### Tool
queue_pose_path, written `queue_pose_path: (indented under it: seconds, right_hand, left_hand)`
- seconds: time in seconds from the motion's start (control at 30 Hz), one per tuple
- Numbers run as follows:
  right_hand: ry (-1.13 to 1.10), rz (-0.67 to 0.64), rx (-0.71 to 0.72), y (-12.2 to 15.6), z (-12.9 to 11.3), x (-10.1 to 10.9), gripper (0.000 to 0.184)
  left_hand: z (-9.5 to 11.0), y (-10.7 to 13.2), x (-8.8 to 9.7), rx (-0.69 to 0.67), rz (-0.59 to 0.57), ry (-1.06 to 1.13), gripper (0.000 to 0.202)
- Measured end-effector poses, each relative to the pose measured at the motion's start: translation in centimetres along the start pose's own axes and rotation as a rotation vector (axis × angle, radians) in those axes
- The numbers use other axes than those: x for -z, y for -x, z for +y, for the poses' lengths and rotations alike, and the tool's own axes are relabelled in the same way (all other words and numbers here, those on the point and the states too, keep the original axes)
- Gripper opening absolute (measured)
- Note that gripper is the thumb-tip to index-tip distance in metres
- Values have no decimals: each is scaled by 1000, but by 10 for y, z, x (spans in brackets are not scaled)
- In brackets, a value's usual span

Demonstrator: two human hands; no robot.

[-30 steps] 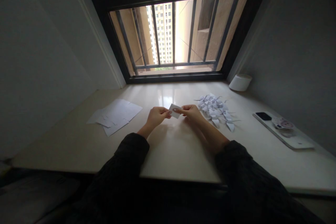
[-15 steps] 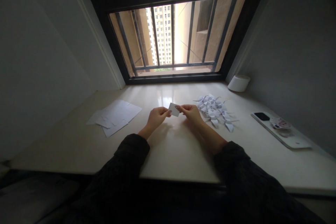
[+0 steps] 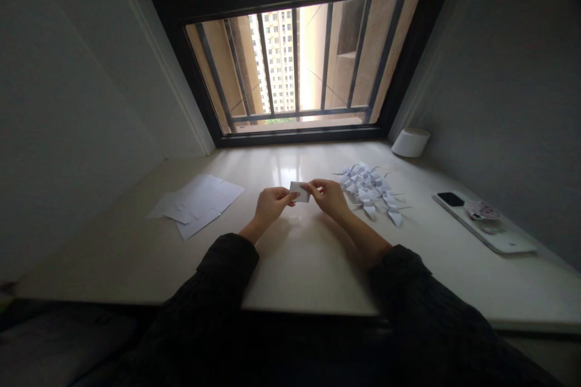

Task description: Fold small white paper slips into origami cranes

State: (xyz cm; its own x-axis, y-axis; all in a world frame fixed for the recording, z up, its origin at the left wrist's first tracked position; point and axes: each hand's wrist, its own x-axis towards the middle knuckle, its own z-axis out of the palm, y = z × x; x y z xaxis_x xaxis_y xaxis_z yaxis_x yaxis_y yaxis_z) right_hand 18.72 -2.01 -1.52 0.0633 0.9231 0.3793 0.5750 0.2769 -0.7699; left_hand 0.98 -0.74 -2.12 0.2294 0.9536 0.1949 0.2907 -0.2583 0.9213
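because the dark sleeves [image 3: 399,266] reach across the near edge of the surface [image 3: 313,278], a wide outward swing could nudge the smartphone [image 3: 508,242], which lies flat on the right with a round attachment [image 3: 482,210] on it. the small paper square [image 3: 296,187] is between the 2 hands, seemingly held just above the surface; any folds in it are too small to tell. the left hand [image 3: 271,205] has a narrow grip, pinching the lower left of the square, and the right hand [image 3: 330,198] pinches its upper right. if the 2 grips pulled unevenly, the square could slip askew or tear, and a hasty press might set a crooked crease. on the left, the loose white sheets [image 3: 211,193] overlap, so a careless brush could scatter them. close beside the right hand, the heaped folded paper cranes [image 3: 363,184] could be crushed if that hand drifted outward. farther back, the white container [image 3: 411,143] stands near the barred window [image 3: 311,66], likely out of reach of such bumps.
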Motion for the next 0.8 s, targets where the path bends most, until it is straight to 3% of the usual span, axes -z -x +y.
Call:
queue_pose_path:
  seconds: [0.2, 0.3, 0.43, 0.53, 0.63, 0.8]
  right_hand:
    - [283, 28, 215, -1, -1, 10, 37]
    - [290, 10, 257, -2, -2, 12, 35]
    - [-85, 63, 66, -3, -3, 7, 34]
    - [-334, -16, -77, -3, -3, 0, 38]
    - [-447, -125, -125, 0, -3, -7, 37]
    - [-506, -117, -163, 2, -1, -12, 34]
  left_hand:
    - [6, 4, 1, -5, -82, -121, 29]
    - [8, 5, 3, -41, -86, -243, 28]
    - [6, 3, 1, 73, -37, 75, 32]
    - [7, 1, -1, 166, 17, 322, 39]
    - [10, 2, -1, 196, 45, 398, 41]
    - [14, 5, -3, 205, 30, 399, 40]
